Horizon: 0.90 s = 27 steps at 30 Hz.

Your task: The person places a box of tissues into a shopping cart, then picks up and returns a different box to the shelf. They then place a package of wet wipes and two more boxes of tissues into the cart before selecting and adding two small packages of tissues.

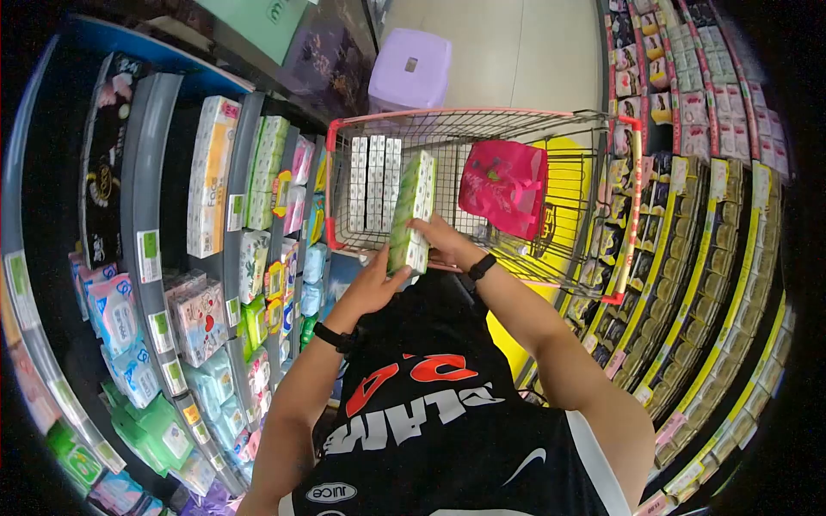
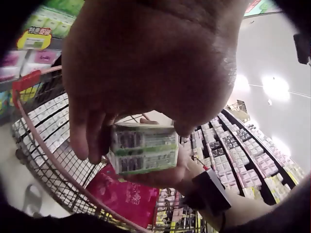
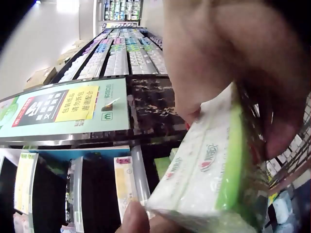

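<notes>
A long green-and-white tissue pack [image 1: 411, 211] is held at a slant between both hands, over the near side of the shopping cart [image 1: 482, 116]. My left hand [image 1: 370, 285] grips its near end, and in the left wrist view that hand [image 2: 150, 63] arches over the pack [image 2: 143, 153] with fingers and thumb at opposite sides. From the other side my right hand [image 1: 443, 241] grips the pack; the right wrist view shows its fingers [image 3: 189, 104] wrapping the plastic-wrapped pack [image 3: 204, 160]. White tissue packs [image 1: 375, 181] stand in rows at the cart's left end.
A pink bag [image 1: 503, 185] lies in the cart, right of the tissue packs. Shelves with tissues and wipes [image 1: 129, 344] line the left side, and racks of small packaged goods [image 1: 688, 275] the right. A purple stool [image 1: 411, 69] stands beyond the cart.
</notes>
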Each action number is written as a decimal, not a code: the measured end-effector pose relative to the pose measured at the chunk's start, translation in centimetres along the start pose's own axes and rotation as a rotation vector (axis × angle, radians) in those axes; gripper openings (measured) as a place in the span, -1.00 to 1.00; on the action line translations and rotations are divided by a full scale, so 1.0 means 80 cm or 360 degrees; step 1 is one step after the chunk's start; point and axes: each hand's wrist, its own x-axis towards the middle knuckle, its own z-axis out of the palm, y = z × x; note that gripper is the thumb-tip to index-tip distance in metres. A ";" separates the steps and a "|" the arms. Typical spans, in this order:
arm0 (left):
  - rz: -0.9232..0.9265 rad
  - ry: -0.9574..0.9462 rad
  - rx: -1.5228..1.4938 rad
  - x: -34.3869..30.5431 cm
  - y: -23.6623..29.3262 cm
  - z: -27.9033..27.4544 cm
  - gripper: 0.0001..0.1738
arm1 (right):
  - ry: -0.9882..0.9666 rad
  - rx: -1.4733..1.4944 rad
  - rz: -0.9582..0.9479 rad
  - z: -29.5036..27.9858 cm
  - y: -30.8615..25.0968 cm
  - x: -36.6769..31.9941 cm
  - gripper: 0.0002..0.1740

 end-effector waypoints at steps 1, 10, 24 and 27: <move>-0.0021 -0.0044 -0.0037 0.008 -0.002 0.001 -0.10 | -0.0063 0.0057 0.0053 -0.018 0.010 0.018 -0.42; -0.0210 0.0039 0.0108 0.031 -0.028 0.027 -0.37 | -0.0021 -0.0616 -0.0030 -0.054 0.014 0.089 -0.31; -0.0490 0.0112 -0.0112 -0.019 -0.034 0.036 -0.56 | -0.0276 -0.0815 0.0035 0.010 0.023 0.221 0.08; -0.0546 0.0150 -0.0199 -0.030 -0.035 0.040 -0.58 | -0.0125 -0.0892 -0.0196 0.018 0.064 0.271 0.02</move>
